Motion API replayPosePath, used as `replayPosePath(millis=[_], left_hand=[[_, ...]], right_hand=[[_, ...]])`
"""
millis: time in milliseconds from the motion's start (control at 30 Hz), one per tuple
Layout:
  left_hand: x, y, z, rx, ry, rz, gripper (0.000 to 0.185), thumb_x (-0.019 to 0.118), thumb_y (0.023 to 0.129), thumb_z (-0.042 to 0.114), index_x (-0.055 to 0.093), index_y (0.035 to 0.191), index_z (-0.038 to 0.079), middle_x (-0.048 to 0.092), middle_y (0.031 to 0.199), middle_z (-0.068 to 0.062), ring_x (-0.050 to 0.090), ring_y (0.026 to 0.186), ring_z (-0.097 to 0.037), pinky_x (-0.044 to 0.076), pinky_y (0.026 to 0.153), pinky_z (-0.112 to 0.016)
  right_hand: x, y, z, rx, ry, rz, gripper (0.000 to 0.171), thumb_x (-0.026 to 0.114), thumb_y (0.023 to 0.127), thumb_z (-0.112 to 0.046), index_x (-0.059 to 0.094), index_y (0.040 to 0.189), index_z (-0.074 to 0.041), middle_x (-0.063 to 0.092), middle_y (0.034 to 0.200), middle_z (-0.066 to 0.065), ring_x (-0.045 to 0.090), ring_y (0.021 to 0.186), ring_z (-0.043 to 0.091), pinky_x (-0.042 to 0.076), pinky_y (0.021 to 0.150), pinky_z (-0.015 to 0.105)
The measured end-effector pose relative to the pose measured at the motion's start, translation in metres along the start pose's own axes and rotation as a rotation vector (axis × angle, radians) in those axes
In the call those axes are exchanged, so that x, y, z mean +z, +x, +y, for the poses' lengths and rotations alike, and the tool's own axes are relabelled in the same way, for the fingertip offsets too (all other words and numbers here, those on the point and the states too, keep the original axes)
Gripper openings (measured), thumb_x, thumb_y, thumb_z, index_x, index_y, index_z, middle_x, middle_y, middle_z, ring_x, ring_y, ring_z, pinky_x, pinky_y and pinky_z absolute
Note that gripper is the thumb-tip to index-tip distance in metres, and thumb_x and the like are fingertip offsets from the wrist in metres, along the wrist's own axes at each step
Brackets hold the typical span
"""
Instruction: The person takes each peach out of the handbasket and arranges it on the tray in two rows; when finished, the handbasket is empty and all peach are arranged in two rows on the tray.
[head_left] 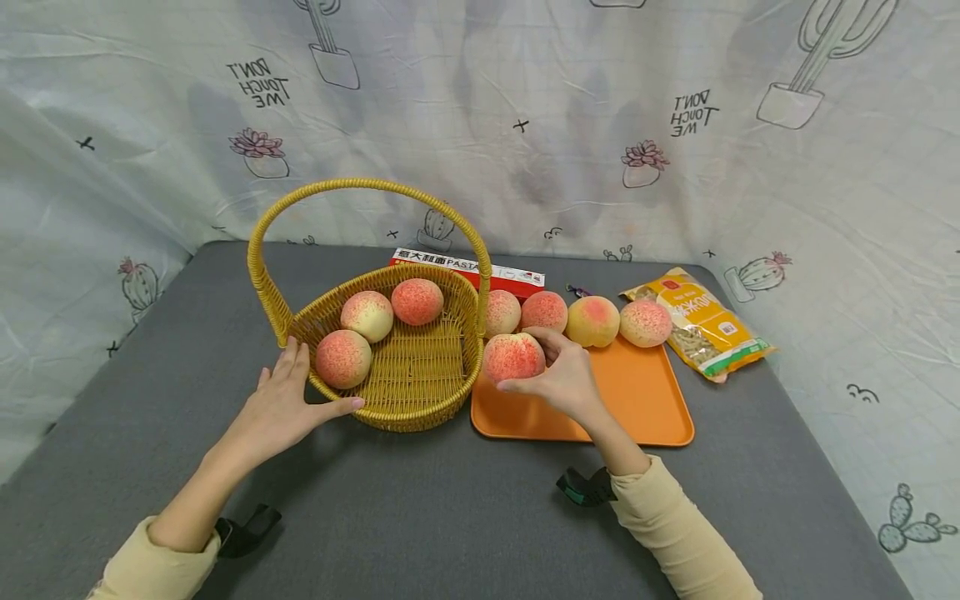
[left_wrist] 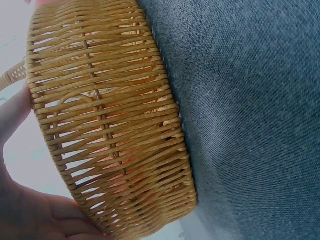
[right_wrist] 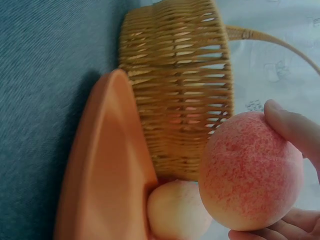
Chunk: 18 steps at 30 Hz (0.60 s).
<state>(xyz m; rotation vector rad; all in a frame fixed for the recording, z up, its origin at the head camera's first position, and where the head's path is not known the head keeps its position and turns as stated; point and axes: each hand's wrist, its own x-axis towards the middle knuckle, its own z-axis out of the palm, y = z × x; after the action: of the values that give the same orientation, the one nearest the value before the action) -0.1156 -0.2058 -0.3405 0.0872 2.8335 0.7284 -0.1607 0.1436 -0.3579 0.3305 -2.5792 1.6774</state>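
A yellow wicker basket [head_left: 420, 400] with a tall handle holds three peaches [head_left: 342, 358]. My left hand [head_left: 288, 400] rests against the basket's near left wall [left_wrist: 110, 125], fingers straight, thumb along the side. My right hand [head_left: 558, 375] grips a peach [head_left: 513, 357] [right_wrist: 250, 172] just above the left end of the orange tray [head_left: 645, 408] [right_wrist: 107, 165], beside the basket's right wall [right_wrist: 180, 90]. Several more peaches [head_left: 592, 321] sit in a row at the tray's far edge; one [right_wrist: 177, 210] shows below the held peach.
A red and white pasta box [head_left: 468, 265] lies behind the basket. A yellow bag of pasta [head_left: 701, 321] lies right of the tray. Everything stands on a grey table [head_left: 450, 517] backed by a cactus-print cloth [head_left: 562, 117].
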Motion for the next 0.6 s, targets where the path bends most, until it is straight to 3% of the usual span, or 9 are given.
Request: replayPosePath(millis=[400, 600], left_hand=[[0.001, 0.0, -0.001, -0.001, 0.004, -0.004, 0.125, 0.062, 0.082, 0.068, -0.001, 0.146, -0.019, -0.011, 0.152, -0.038, -0.003, 0.142, -0.05, 0.002, 0.111, -0.066], [0.0, 0.0, 0.0, -0.002, 0.003, 0.001, 0.125, 0.062, 0.082, 0.068, -0.001, 0.147, -0.018, -0.011, 0.152, -0.038, -0.001, 0.141, -0.053, 0.002, 0.111, -0.066]], right_hand=[[0.017, 0.005, 0.021, 0.03, -0.217, -0.071, 0.075, 0.096, 0.056, -0.017, 0.063, 0.121, -0.002, 0.066, 0.117, 0.011, 0.062, 0.103, 0.027, 0.051, 0.091, 0.042], [0.022, 0.005, 0.026, 0.027, -0.253, -0.075, 0.075, 0.096, 0.057, -0.019, 0.061, 0.121, -0.002, 0.066, 0.117, 0.012, 0.063, 0.103, 0.029, 0.051, 0.091, 0.044]])
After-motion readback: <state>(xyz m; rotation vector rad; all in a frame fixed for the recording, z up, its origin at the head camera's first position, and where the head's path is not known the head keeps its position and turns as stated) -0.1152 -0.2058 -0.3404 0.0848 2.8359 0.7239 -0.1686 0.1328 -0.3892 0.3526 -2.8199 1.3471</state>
